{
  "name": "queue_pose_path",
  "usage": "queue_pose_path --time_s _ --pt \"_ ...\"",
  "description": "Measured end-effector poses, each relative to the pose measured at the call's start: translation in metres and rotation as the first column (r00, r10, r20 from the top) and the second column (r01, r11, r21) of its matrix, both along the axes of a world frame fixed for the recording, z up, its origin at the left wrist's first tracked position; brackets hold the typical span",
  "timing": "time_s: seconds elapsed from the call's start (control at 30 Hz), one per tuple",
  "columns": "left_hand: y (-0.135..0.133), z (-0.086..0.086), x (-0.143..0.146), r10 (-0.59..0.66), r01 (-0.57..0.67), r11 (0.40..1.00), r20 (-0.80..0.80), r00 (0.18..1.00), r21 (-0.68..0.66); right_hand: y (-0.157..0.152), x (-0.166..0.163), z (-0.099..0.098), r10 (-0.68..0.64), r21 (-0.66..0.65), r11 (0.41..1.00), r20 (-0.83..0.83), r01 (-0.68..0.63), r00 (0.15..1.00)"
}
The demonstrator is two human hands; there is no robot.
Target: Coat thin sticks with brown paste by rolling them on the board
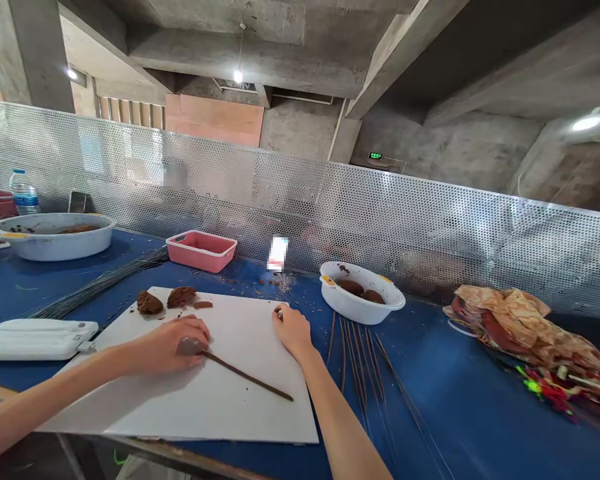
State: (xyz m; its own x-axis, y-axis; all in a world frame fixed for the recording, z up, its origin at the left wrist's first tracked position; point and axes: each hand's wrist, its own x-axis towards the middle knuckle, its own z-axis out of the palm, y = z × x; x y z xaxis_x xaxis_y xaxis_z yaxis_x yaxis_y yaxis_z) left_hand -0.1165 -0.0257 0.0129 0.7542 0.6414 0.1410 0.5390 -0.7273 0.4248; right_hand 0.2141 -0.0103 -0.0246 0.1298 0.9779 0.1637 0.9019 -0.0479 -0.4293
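Observation:
My left hand (196, 333) is closed over the white board (240, 420), with a small grey-brown flat piece (187, 346) at its fingers and palm. From beside that piece a thin brown stick (250, 378) runs down to the right across the board. Its other end is hidden at my left hand. My right hand (293, 330) rests at the board's right edge, fingers curled; something small and dark shows at the fingertips, too little to name. Two brown dough-like lumps (150, 303) and a small flat brown scrap (203, 305) lie at the board's far left.
Several brown-coated wires (355, 357) lie right of the board. A white basin (363, 313) with brown lumps, a pink basket (201, 257) and another basin (63, 247) stand behind. Bare wires (105, 280), a white case (35, 339) and a crumpled bag (525, 327) flank the board.

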Motion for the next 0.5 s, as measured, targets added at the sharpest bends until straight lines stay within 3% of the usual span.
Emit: queue_pose_path --time_s 0.17,0.23,0.27,0.33,0.4,0.5 --pt "-0.01 -0.01 0.007 -0.046 0.043 0.996 0.033 0.998 0.079 -0.016 -0.022 0.013 0.054 0.023 0.998 -0.016 -0.054 0.998" --pt "-0.008 -0.013 0.011 -0.057 0.051 0.991 0.046 0.997 0.127 -0.027 -0.043 0.017 0.162 0.042 0.986 -0.05 -0.16 0.986" --pt "-0.006 -0.015 0.012 -0.051 0.042 0.987 0.054 0.997 0.153 -0.033 -0.055 0.018 0.257 0.05 0.966 -0.075 -0.254 0.963" --pt "-0.002 -0.018 0.014 -0.024 0.009 0.981 0.078 0.997 0.195 -0.043 -0.075 0.017 0.498 0.08 0.867 -0.119 -0.492 0.859" --pt "0.002 -0.021 0.014 -0.005 -0.017 0.976 0.1 0.995 0.215 -0.048 -0.086 0.015 0.589 0.109 0.808 -0.1 -0.579 0.802" --pt "0.004 -0.022 0.013 -0.014 -0.009 0.976 0.101 0.995 0.219 -0.05 -0.085 0.013 0.61 0.13 0.789 -0.057 -0.6 0.79"
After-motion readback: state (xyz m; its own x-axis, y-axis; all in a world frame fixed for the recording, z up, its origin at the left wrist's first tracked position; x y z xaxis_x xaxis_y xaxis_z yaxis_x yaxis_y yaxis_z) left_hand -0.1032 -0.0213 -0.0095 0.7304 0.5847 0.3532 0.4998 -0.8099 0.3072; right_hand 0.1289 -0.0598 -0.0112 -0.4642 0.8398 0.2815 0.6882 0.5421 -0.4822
